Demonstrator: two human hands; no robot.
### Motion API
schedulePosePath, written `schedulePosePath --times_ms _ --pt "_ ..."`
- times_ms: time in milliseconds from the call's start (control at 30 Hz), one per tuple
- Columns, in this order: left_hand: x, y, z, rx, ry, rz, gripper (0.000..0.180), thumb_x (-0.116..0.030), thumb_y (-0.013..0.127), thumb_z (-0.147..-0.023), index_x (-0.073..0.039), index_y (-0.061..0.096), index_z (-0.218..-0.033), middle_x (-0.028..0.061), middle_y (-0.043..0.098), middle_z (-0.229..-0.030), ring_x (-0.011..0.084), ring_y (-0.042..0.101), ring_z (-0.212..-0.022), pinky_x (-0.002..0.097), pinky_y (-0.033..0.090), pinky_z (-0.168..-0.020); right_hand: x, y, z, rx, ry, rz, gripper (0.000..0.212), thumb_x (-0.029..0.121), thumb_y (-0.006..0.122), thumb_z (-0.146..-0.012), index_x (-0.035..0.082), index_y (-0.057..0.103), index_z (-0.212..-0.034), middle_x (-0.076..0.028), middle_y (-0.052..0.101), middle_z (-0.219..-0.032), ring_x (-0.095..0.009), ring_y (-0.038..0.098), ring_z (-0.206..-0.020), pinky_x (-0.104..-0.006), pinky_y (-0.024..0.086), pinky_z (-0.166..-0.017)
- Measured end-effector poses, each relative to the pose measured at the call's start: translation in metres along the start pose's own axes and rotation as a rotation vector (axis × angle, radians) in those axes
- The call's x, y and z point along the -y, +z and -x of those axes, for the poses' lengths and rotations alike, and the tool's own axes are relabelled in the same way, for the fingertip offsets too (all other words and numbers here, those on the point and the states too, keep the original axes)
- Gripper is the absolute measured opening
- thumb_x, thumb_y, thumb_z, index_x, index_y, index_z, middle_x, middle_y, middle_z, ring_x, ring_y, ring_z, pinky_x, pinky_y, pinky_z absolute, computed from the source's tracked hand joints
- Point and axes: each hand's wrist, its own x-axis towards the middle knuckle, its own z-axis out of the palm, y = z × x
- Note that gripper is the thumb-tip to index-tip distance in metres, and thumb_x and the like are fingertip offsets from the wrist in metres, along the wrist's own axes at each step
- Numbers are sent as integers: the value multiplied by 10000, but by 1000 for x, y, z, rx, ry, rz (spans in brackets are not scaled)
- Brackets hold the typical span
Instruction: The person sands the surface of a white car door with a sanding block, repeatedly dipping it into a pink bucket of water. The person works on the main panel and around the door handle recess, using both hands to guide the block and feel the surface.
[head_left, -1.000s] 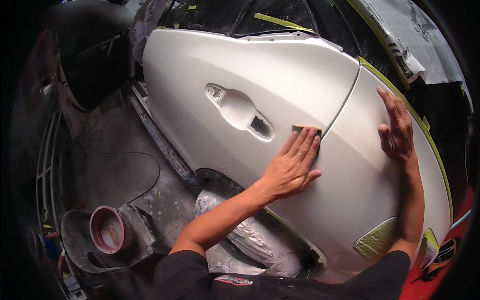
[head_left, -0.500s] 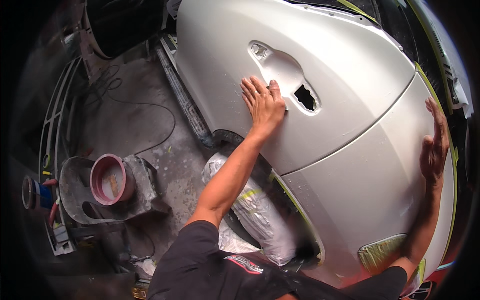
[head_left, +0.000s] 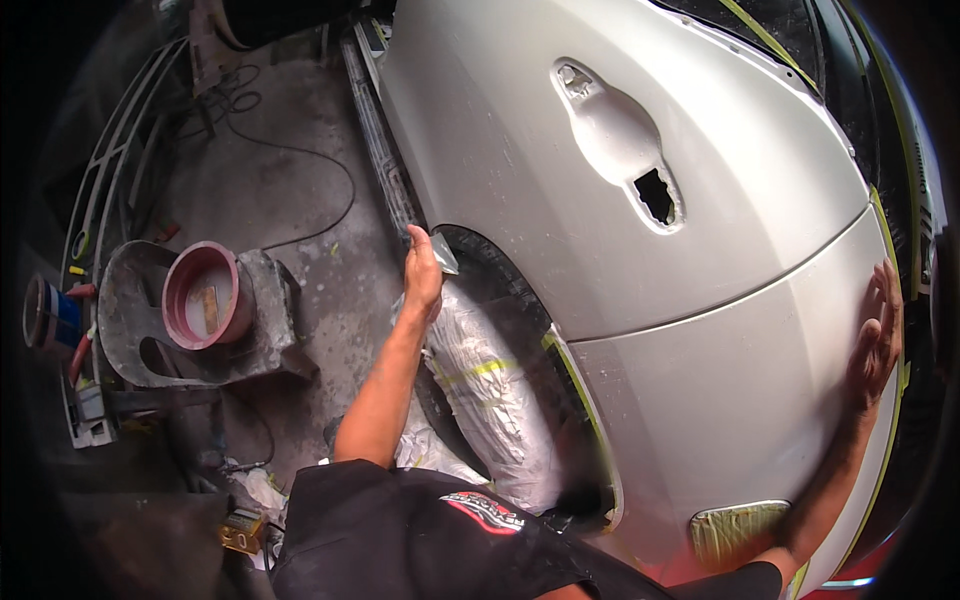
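My left hand (head_left: 424, 272) is off the car, beside the wheel arch, closed on a small flat grey sheet that looks like sandpaper (head_left: 444, 254). The sheet's corner shows past the palm; the rest is hidden by the hand. To the right lies the pale silver car door (head_left: 500, 170), with a recessed handle cup (head_left: 615, 130) and a dark cut-out (head_left: 655, 196) in it. My right hand (head_left: 876, 335) rests with fingers stretched out on the panel (head_left: 700, 400) nearer me, close to its taped right edge.
A plastic-wrapped wheel (head_left: 490, 400) sits in the wheel arch. On a grey plastic chair (head_left: 130, 310) at left stands a pink bucket (head_left: 235, 310) of cloudy water with a brownish block (head_left: 210, 308) in it. A cable (head_left: 330, 225) lies across the floor.
My left hand has come off the door and moved left and down toward the wheel arch, the sheet now showing in it. My right hand stays on the panel. The view has shifted.
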Motion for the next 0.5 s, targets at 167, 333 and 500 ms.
schedulePosePath --times_ms 167,333,500 --pt "-33 -3 5 102 -87 204 937 -636 371 -942 -54 -91 -1511 252 258 -1470 361 394 -1328 567 496 -957 -2 13 3 -7 -1 9 764 626 337 -959 20 422 -1416 -179 483 -1395 -297 475 -1288 -443 337 -1101" --pt "-27 61 -6 383 70 18 799 -470 405 -1002 -38 -18 -1524 240 218 -1502 361 372 -1349 485 420 -1049 -3 -3 5 24 -27 72 735 607 357 -965 32 422 -1419 -175 482 -1398 -299 465 -1297 -439 324 -1108" --pt "22 132 -12 63 356 -585 804 -496 290 -1013 73 -22 -1486 293 -17 -1556 382 -4 -1465 467 -5 -1187 12 -7 5 31 0 67 714 588 366 -971 35 419 -1419 -176 469 -1409 -300 437 -1325 -438 304 -1125"
